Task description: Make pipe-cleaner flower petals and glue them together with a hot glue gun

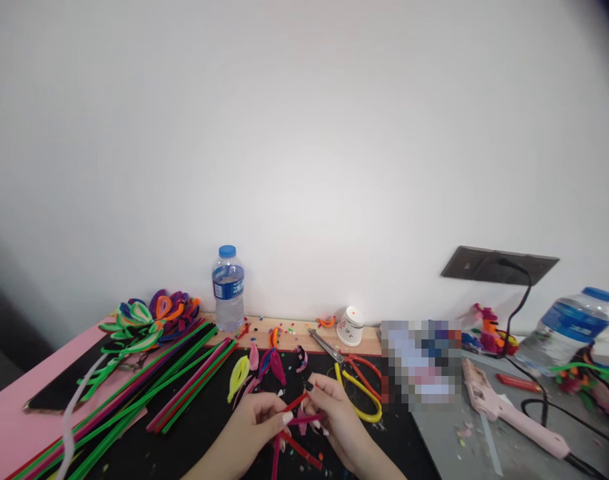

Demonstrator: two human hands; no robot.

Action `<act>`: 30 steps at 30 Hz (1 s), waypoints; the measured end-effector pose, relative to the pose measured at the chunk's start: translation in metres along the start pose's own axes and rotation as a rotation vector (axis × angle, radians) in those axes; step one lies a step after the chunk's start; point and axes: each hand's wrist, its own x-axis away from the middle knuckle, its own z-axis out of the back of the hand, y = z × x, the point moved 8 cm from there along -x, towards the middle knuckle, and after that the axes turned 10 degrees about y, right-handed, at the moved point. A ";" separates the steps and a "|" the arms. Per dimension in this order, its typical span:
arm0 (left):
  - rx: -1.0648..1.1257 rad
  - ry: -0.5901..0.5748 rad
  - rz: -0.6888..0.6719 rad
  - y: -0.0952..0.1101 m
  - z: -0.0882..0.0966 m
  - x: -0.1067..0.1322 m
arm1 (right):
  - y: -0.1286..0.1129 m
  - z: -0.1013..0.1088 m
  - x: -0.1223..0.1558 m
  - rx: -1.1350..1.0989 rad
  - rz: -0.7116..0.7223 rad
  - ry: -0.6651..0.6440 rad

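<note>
Low in the middle of the head view, my left hand (259, 420) pinches pipe cleaners near its thumb and forefinger. A red pipe cleaner (302, 450) slants down below the fingers, and a magenta pipe cleaner (276, 460) hangs beside it. My right hand (337, 410), closed at the fingertips, grips the other ends of the red and magenta strips spanning the gap. Just beyond the hands lie a yellow looped petal (239, 377) and a blue, orange and magenta looped piece (273, 365). Scissors with yellow and red handles (357, 393) rest right of my right hand.
Long green, red and magenta pipe cleaners (189, 387) lie at left, near a bunch of looped flowers (152, 317). A water bottle (228, 290) and an upturned paper cup (351, 327) stand by the wall. At right are a pink glue gun (514, 420), its cord and another bottle (569, 327).
</note>
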 end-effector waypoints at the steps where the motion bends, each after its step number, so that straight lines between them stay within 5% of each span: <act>1: 0.009 0.010 0.002 -0.001 0.002 -0.001 | -0.001 0.000 0.000 0.007 0.012 0.004; 9: 0.064 0.068 0.010 -0.004 0.012 -0.006 | -0.001 -0.008 0.001 0.077 0.030 -0.083; 22: 0.030 -0.001 0.020 0.000 -0.001 -0.002 | 0.002 0.000 -0.004 -0.016 0.024 -0.037; 30: 0.057 0.203 -0.034 0.008 0.022 -0.004 | -0.003 0.000 -0.003 0.023 0.050 -0.014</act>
